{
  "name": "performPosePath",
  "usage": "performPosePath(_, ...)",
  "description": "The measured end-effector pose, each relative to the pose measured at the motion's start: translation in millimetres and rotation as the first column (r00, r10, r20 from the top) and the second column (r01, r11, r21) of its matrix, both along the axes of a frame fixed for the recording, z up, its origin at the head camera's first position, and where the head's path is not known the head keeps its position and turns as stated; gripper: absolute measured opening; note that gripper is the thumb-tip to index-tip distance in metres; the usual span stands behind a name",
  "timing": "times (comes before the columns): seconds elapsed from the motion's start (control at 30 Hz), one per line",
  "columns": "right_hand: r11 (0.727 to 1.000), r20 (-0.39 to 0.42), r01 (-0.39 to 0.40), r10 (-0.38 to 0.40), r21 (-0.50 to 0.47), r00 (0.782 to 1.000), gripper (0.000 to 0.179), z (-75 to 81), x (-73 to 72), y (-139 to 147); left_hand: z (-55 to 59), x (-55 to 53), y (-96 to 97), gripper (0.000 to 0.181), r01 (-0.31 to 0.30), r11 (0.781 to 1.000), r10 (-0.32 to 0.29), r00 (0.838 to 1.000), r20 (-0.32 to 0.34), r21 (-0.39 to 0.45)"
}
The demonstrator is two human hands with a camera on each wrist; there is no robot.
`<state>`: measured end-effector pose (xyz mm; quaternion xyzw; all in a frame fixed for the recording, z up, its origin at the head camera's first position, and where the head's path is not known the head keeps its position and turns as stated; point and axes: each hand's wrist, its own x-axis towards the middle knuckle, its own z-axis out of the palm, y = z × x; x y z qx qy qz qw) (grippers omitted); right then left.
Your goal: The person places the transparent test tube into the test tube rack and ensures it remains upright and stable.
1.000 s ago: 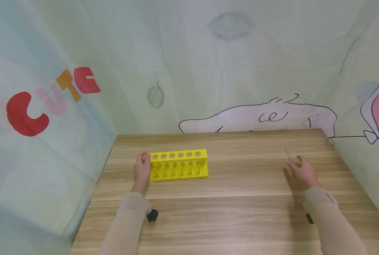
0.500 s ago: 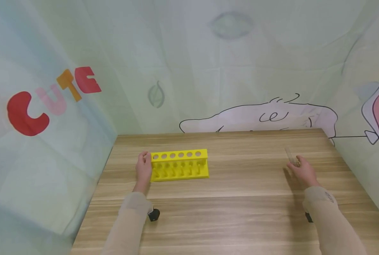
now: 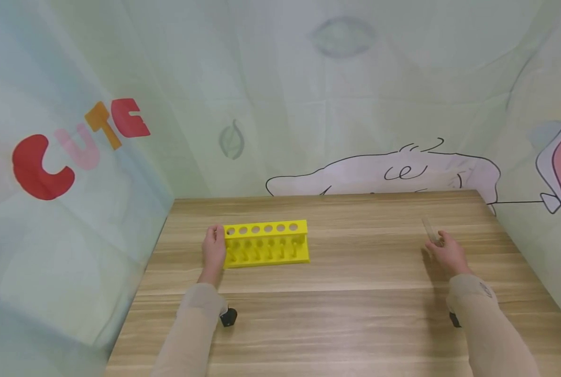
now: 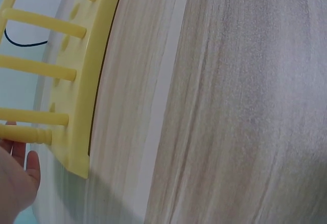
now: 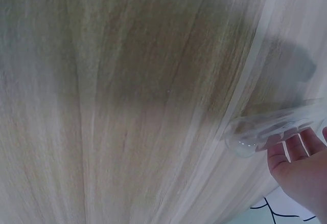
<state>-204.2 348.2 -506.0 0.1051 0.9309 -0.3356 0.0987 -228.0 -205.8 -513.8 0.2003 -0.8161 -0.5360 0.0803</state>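
Observation:
A yellow test tube rack (image 3: 266, 245) with a row of round holes along its top stands on the left part of the table. At its left end my left hand (image 3: 213, 246) grips the end post, and the left wrist view shows fingertips (image 4: 32, 165) behind that post (image 4: 25, 134). My right hand (image 3: 450, 254) is far to the right and holds a clear test tube (image 3: 429, 229), which slants away from me. In the right wrist view the tube's rounded end (image 5: 240, 144) sticks out past the curled fingers. The thumb is mostly out of that view.
A wood-grain table (image 3: 346, 314) lies under both hands. Printed cloth (image 3: 280, 104) hangs behind it and along both sides, close to the table's edges. The right hand's shadow falls on the wood. A dark wrist camera (image 3: 229, 317) sits at the left cuff.
My left hand has shifted very slightly to the right at the rack's end. The right hand stays almost still with the test tube in its fingers.

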Motion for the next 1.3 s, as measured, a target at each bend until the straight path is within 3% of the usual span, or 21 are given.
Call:
performPosePath(0.23,1.0,0.044,0.022,-0.022,-0.005,0.999,0.067,1.9,-1.1,-0.1,1.9,1.9,1.4,0.047,0.014,1.0,-0.014,1.0,0.005,0.007)
performPosePath(0.9,0.996,0.01,0.005,-0.006,0.087,1.0,0.053,0.1,-2.6,-4.6,3.0,1.7,2.8,0.047,0.014,1.0,-0.014,1.0,0.023,-0.002)
performPosePath(1.3,0.995,0.044,0.008,-0.012,0.095,0.999,0.053,-2.9,-7.6,-6.6,2.8,2.4,2.3,0.044,0.018,1.0,-0.018,0.999,0.032,0.001)
